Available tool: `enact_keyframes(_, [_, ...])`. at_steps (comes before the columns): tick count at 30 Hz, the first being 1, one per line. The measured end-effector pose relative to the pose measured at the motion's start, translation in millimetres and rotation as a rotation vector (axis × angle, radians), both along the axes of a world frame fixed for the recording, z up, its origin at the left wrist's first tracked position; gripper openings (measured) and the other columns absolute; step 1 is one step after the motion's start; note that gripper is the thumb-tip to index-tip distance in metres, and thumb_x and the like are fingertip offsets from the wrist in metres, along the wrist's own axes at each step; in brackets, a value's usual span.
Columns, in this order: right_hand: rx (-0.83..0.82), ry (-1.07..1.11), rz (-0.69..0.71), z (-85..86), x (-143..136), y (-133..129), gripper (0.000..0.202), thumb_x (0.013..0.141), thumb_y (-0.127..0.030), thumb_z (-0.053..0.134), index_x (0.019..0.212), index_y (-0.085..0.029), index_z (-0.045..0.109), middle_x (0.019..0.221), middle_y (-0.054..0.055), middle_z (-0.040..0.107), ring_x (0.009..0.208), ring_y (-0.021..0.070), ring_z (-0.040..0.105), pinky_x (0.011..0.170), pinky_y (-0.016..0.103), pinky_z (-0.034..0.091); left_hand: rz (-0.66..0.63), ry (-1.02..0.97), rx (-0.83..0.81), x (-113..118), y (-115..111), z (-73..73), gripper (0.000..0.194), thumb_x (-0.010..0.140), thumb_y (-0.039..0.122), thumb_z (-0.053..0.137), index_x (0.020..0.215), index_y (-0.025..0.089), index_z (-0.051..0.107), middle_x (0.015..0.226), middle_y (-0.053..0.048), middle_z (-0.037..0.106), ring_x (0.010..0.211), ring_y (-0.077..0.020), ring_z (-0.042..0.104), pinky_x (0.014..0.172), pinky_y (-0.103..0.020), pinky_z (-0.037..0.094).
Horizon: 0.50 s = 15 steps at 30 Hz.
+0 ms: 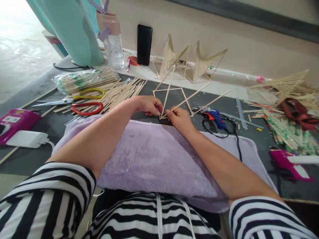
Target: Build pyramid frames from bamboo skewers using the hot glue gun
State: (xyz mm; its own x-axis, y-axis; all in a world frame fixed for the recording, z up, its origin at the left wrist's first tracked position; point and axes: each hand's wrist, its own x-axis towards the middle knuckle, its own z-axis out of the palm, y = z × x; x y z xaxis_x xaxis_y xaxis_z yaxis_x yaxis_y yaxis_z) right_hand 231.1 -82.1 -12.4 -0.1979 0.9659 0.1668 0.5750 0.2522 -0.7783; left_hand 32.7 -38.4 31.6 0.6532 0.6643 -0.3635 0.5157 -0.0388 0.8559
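A frame of thin wooden sticks stands on the dark table, some sticks slanting upward. My left hand is at its near left corner, fingers curled together by the joint; whatever lies between the fingertips is too small to make out. Just right of that corner, my right hand pinches a long slanting stick near its lower end. Right of the frame lies a blue glue gun with a black cord. Under my forearms a purple towel covers the table's front edge.
Loose sticks, a bagged bundle, and scissors lie left. A phone, water bottle and stick models stand behind. Scraps and a magenta device are right; another magenta device is left.
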Motion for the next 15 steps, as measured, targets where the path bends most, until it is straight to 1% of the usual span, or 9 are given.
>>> enact_keyframes(5, [-0.011, 0.003, -0.002, -0.1, -0.1, 0.3, 0.031, 0.084, -0.046, 0.054, 0.074, -0.018, 0.063, 0.058, 0.001, 0.06, 0.059, 0.0138, 0.054, 0.059, 0.026, 0.037, 0.021, 0.062, 0.015, 5.4, -2.3, 3.3, 0.016, 0.066, 0.02, 0.071, 0.077, 0.018, 0.059, 0.058, 0.005, 0.05, 0.048, -0.0072, 0.042, 0.05, -0.025, 0.029])
enact_keyframes(10, [-0.01, 0.007, 0.001, -1.5, -0.1, 1.8, 0.032, 0.084, -0.046, 0.054, 0.073, -0.018, 0.063, 0.058, 0.001, 0.06, 0.058, 0.0138, 0.054, 0.058, 0.026, 0.037, 0.024, 0.18, 0.136, 12.4, -5.3, 3.1, 0.015, 0.066, 0.021, 0.07, 0.073, 0.018, 0.058, 0.058, 0.004, 0.048, 0.051, -0.0089, 0.042, 0.052, -0.026, 0.03])
enact_keyframes(15, [-0.017, 0.003, -0.002, -1.7, -0.3, 2.1, 0.031, 0.085, -0.046, 0.054, 0.075, -0.018, 0.064, 0.059, 0.001, 0.061, 0.06, 0.0144, 0.055, 0.058, 0.026, 0.037, 0.022, 0.252, 0.237, 14.8, -7.4, 4.1, 0.012, 0.065, 0.02, 0.068, 0.073, 0.018, 0.06, 0.059, 0.003, 0.051, 0.056, -0.0093, 0.045, 0.055, -0.025, 0.032])
